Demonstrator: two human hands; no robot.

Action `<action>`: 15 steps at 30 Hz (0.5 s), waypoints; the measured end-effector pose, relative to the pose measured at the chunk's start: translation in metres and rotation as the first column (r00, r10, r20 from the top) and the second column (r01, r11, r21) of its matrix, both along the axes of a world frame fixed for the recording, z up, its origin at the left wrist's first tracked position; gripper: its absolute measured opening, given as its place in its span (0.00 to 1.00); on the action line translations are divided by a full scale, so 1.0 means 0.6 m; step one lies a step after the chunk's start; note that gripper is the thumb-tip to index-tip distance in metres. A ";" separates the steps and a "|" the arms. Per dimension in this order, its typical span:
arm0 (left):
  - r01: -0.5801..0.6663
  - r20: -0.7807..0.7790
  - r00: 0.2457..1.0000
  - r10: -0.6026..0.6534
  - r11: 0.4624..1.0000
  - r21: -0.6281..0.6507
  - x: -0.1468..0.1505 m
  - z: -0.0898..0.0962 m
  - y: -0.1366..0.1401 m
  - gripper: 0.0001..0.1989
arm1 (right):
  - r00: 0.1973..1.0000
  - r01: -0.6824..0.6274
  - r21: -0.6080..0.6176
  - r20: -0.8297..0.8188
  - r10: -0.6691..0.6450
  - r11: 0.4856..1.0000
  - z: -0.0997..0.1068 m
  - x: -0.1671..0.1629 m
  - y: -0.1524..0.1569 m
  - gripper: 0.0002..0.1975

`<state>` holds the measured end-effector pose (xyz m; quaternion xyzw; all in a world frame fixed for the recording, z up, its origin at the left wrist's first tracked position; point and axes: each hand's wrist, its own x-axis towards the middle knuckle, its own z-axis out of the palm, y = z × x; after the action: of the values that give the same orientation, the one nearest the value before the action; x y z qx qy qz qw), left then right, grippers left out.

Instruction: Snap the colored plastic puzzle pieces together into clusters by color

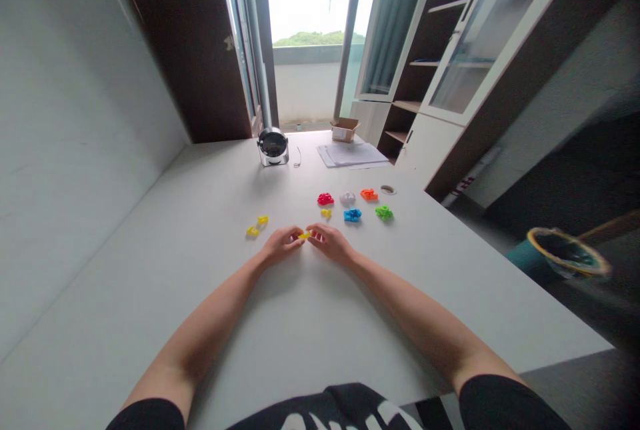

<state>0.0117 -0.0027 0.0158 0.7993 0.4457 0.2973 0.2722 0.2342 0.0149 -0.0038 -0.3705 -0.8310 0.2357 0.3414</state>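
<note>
Between my fingertips, just above the white table, is a small yellow plastic piece (pixel 305 235); its exact kind is too small to make out. My left hand (pixel 283 243) pinches it from the left. My right hand (pixel 329 241) grips its other side, fingers curled inward. Two more yellow pieces (pixel 257 226) lie to the left of my left hand. Beyond my right hand sits a small yellow piece (pixel 326 213), with a red cluster (pixel 325 199) behind it. Farther right are a white cluster (pixel 347 198), a blue one (pixel 353 215), an orange one (pixel 369 195) and a green one (pixel 385 213).
The white table (pixel 150 270) meets a wall on the left. At its far side stand a round black-and-silver device (pixel 273 145), papers (pixel 354 155) and an open cardboard box (pixel 345 129). A cable hole (pixel 388 189) lies near the right edge. A bin (pixel 567 257) stands beyond.
</note>
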 end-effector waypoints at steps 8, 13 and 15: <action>0.017 -0.072 0.997 -0.017 1.000 0.002 0.001 0.004 0.002 0.16 | 0.999 0.024 0.027 0.041 -0.025 0.999 -0.008 0.000 0.005 0.10; 0.008 -0.059 0.998 -0.007 1.000 0.011 0.002 0.003 0.000 0.14 | 0.998 0.026 0.027 0.049 -0.027 0.999 -0.008 -0.001 0.006 0.11; 0.002 -0.047 0.999 -0.002 1.000 0.005 0.003 0.001 -0.001 0.13 | 0.998 0.027 0.022 0.052 -0.029 0.999 -0.007 -0.001 0.006 0.11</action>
<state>0.0132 -0.0033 0.0162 0.8072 0.4504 0.2792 0.2601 0.2336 0.0183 -0.0078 -0.3844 -0.8368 0.2123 0.3270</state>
